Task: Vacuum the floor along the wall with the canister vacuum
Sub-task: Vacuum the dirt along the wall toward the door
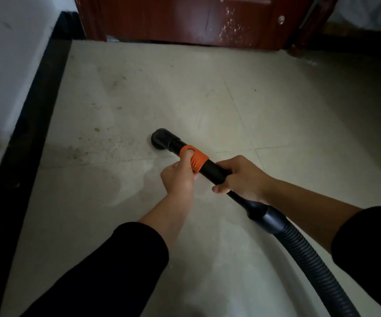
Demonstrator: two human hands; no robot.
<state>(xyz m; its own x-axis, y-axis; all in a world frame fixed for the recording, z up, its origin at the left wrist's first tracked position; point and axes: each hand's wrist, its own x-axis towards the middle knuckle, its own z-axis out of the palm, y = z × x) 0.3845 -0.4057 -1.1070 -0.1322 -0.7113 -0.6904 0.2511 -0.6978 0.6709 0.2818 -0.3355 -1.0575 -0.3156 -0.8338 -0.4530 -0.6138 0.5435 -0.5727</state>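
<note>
Centrally, the black vacuum tube (pixel 210 169) is slanting down and to the left, and its round nozzle (pixel 162 139) is sitting at the pale tiled floor (pixel 208 99), apart from the wall; actual contact cannot be told. The left grip (pixel 179 177) is curling round the orange collar (pixel 194 160) on the tube, with the thumb pressing on the collar's upper face. The right grip (pixel 242 177) is wrapping round the tube just behind the collar, fingers passing over it. Both grips are thus holding the tube, neither standing wide. Behind the right grip the tube is widening into a dark cuff (pixel 267 216), from which a ribbed hose (pixel 310 259) is running toward the lower right edge. Along the left side a white wall (pixel 2 65) is meeting the floor at a black baseboard (pixel 36 110). Dark specks of dirt (pixel 89 149) are lying on the floor between baseboard and nozzle. A reddish-brown door (pixel 185 19) is standing at the far end. Black sleeves (pixel 116 271) are covering both forearms.
</note>
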